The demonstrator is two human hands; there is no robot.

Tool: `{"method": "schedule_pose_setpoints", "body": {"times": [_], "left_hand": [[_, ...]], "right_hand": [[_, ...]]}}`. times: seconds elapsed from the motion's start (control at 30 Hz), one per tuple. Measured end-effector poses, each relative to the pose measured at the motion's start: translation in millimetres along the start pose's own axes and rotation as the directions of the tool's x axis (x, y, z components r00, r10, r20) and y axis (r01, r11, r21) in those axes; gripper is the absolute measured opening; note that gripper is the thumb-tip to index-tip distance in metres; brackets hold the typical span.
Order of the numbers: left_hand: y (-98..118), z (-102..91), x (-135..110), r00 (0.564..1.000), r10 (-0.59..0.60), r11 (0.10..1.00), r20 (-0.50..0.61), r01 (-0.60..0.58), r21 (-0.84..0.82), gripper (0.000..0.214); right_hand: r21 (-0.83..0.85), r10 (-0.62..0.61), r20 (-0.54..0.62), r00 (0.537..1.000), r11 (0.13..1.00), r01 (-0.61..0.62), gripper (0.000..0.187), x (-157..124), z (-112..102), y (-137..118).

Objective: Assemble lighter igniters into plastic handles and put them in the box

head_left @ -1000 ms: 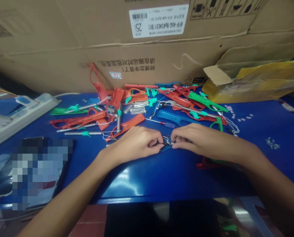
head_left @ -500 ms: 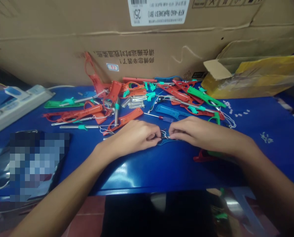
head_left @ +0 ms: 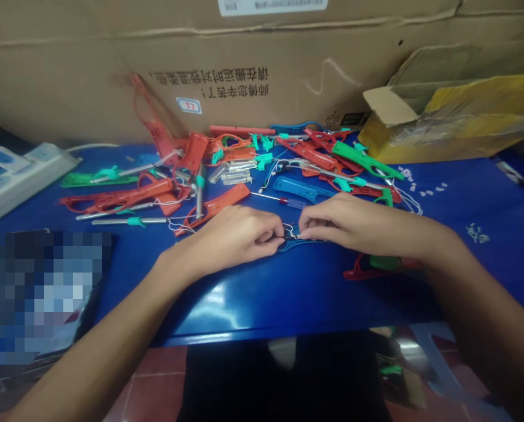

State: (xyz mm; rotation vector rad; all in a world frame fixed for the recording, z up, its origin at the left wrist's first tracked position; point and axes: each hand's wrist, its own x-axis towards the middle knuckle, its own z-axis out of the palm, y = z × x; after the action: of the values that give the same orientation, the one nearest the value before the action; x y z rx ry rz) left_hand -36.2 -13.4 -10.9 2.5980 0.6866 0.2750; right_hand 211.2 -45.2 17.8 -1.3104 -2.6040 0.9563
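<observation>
My left hand [head_left: 253, 234] and my right hand [head_left: 327, 220] meet above the table with fingertips pinched close together. Between them are thin white wires [head_left: 291, 230] and a small dark piece, partly covered by the fingers. The right fingertips pinch a small pale piece at the wire end; the left pinch the dark part. Under the fingers lies a blue plastic lighter shell [head_left: 288, 247], mostly hidden by the hands. Just behind them rests a screwdriver [head_left: 295, 203] with a clear purplish handle.
Red, orange, green and blue lighter shells [head_left: 222, 206] and metal tubes [head_left: 130, 221] with green clips lie heaped behind. A yellow-taped carton [head_left: 468, 126] stands back right, a power strip [head_left: 24, 176] left. Small white bits [head_left: 429, 192] lie right. A blurred-out dark item [head_left: 53, 293] is front left.
The view has tilted down slightly and shifted right, so the scene sits higher and to the left. Both hands keep nearly the same pinch at the wires.
</observation>
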Motion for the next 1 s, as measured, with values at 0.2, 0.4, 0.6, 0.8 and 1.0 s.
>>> {"method": "schedule_pose_setpoints", "body": {"times": [0.2, 0.4, 0.6, 0.8, 1.0], "left_hand": [[3.3, 1.7, 0.0, 0.999, 0.035, 0.998, 0.000, -0.035, 0.048, 0.007], [7.4, 4.1, 2.6, 0.999, 0.033, 0.993, -0.016, -0.031, 0.112, 0.004], [4.6, 4.0, 1.5, 0.998, 0.057, 0.995, -0.001, -0.057, 0.087, 0.014], [2.5, 0.6, 0.5, 0.998, 0.062, 0.997, 0.029, -0.063, 0.038, 0.014], [3.9, -4.0, -0.9, 0.996, 0.061, 0.995, 0.058, -0.066, 0.080, 0.019]], "right_hand": [[0.039, -0.002, 0.002, 1.000, 0.999, 0.002, 0.027, 2.3, -1.0, -0.4], [0.014, -0.004, -0.022, 1.000, 1.000, 0.004, 0.022, 4.3, 0.7, 0.2], [0.050, 0.038, -0.015, 0.999, 0.998, -0.037, 0.019, 4.2, 0.3, -0.5], [0.020, 0.140, -0.063, 0.988, 0.990, -0.139, 0.016, 6.9, 3.1, -3.8], [0.063, 0.155, -0.043, 0.987, 0.986, -0.152, 0.017, 9.6, 4.6, -1.4]]}}
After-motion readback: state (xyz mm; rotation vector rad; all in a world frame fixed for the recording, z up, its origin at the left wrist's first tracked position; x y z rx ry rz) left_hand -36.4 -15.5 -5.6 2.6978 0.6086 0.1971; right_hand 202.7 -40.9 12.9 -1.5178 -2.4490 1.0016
